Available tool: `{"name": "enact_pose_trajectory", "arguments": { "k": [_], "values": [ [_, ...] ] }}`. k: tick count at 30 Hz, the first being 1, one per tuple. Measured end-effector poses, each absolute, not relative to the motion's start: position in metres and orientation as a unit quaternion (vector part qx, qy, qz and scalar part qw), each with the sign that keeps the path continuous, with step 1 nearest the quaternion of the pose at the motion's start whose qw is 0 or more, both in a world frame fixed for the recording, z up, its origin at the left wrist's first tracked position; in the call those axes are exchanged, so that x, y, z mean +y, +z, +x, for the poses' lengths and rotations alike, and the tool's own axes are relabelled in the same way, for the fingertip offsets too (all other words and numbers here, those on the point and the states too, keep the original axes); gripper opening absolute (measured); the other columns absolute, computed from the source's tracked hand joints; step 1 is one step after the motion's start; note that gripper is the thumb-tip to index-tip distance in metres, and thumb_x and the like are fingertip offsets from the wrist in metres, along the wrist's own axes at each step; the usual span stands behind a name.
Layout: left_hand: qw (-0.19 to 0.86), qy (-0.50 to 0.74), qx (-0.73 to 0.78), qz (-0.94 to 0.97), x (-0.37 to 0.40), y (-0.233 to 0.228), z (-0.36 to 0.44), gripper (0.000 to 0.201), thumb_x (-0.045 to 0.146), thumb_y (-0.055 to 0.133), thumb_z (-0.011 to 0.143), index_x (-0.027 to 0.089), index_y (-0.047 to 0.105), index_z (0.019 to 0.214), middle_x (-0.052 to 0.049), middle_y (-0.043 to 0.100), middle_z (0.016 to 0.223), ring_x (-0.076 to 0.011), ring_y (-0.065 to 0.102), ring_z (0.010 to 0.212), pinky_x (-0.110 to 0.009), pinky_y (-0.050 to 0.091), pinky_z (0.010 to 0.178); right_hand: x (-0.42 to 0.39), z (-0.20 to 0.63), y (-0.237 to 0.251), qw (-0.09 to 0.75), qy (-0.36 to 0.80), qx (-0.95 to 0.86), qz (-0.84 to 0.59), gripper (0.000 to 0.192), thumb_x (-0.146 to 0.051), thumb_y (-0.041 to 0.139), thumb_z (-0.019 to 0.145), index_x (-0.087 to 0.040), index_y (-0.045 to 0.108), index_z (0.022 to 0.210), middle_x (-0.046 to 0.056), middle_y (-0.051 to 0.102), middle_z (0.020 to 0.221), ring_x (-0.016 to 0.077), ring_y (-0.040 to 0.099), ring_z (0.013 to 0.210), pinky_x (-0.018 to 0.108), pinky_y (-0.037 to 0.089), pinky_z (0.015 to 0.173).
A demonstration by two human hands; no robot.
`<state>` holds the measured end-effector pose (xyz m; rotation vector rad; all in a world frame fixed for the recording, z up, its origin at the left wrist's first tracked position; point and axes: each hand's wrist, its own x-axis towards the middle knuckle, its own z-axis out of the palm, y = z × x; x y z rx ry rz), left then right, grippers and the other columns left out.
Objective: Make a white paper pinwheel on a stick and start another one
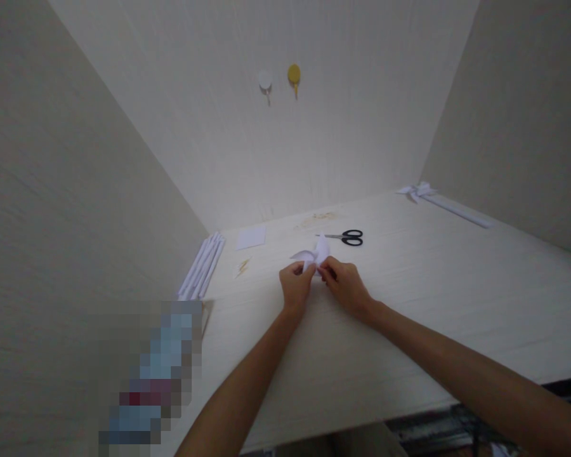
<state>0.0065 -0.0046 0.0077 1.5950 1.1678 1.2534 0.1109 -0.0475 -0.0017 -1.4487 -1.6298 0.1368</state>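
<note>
Fingers, left hand [295,291]: I see thumb and fingers closed on the paper at its lower left, no visible gap.
Fingers, right hand [346,285]: curled in, thumb and index tips together on the lower right edge; I can't make out the other fingertips.
Paper: a white, pinwheel-shaped piece of folded paper [322,247]. I read one blade upright and pointed, another curving out left to a thin tip. Lower part hidden by the fingers.
Paper position: between both hands, over the middle of the pale, wood-grained table [409,304].
Scissors: black-handled metal scissors [352,238], just beyond the paper, blades pointing left, handles right.
Left side: I have a bundle of rolled white paper sticks [201,266] by the left wall; a flat white paper square [251,238] near it; small yellowish slivers [242,266] nearer the left hand.
Far right: a white paper pinwheel on a long white stick [459,211], lying along the right wall.
Back wall: I count two round hooks, white [265,80] and yellow [294,74].
</note>
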Motion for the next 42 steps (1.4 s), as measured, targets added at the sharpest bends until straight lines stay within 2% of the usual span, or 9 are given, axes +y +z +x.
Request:
{"name": "enact_pose_trajectory", "arguments": {
  "k": [5,12,21,26,35,42],
  "values": [
    [0.382,0.495,0.472,0.622,-0.005,0.007,0.007,0.021,0.023,0.056,0.057,0.013,0.047,0.041,0.005,0.038,0.044,-0.0064,0.034,0.045,-0.019,0.027,0.044,-0.046,0.115,-0.001,0.48,0.018,-0.642,-0.598,0.011,-0.016,0.05,0.073,-0.017,0.051,0.062,0.0,0.054,0.055,0.012,0.047,0.051,0.022,0.034,0.051],
    [0.366,0.497,0.469,0.632,-0.007,0.01,0.007,0.02,0.022,0.056,0.058,0.014,0.049,0.041,0.005,0.04,0.043,-0.0068,0.035,0.045,-0.019,0.027,0.044,-0.044,0.118,-0.002,0.465,-0.017,-0.665,-0.584,0.014,-0.013,0.047,0.073,-0.017,0.052,0.061,0.001,0.052,0.059,0.0124,0.045,0.054,0.023,0.034,0.052],
    [0.351,0.487,0.474,0.644,-0.004,0.007,0.005,0.019,0.024,0.056,0.058,0.012,0.052,0.043,0.004,0.044,0.044,-0.0073,0.039,0.045,-0.019,0.029,0.045,-0.044,0.12,-0.003,0.445,-0.002,-0.68,-0.582,0.016,-0.016,0.045,0.078,-0.015,0.056,0.067,0.005,0.06,0.066,0.0151,0.052,0.062,0.025,0.037,0.059],
    [0.365,0.488,0.485,0.628,-0.005,0.007,0.006,0.017,0.025,0.057,0.057,0.011,0.057,0.048,0.003,0.048,0.046,-0.0084,0.042,0.046,-0.02,0.031,0.045,-0.043,0.12,-0.003,0.43,0.012,-0.687,-0.585,0.018,-0.016,0.042,0.08,-0.016,0.056,0.068,0.005,0.06,0.066,0.0147,0.052,0.061,0.024,0.037,0.059],
    [0.347,0.489,0.483,0.638,-0.007,0.009,0.007,0.017,0.024,0.058,0.056,0.012,0.056,0.044,0.004,0.046,0.043,-0.0077,0.039,0.044,-0.02,0.03,0.044,-0.043,0.123,-0.003,0.473,-0.01,-0.668,-0.575,0.011,-0.015,0.05,0.075,-0.016,0.055,0.065,0.003,0.055,0.063,0.0133,0.049,0.058,0.023,0.037,0.055],
    [0.347,0.485,0.48,0.643,-0.006,0.008,0.006,0.018,0.025,0.057,0.057,0.011,0.057,0.046,0.003,0.047,0.045,-0.0082,0.041,0.046,-0.02,0.031,0.046,-0.041,0.125,-0.006,0.457,0.011,-0.685,-0.567,0.012,-0.017,0.048,0.078,-0.016,0.056,0.069,0.004,0.059,0.067,0.0147,0.052,0.063,0.025,0.038,0.06]
  ]
}}
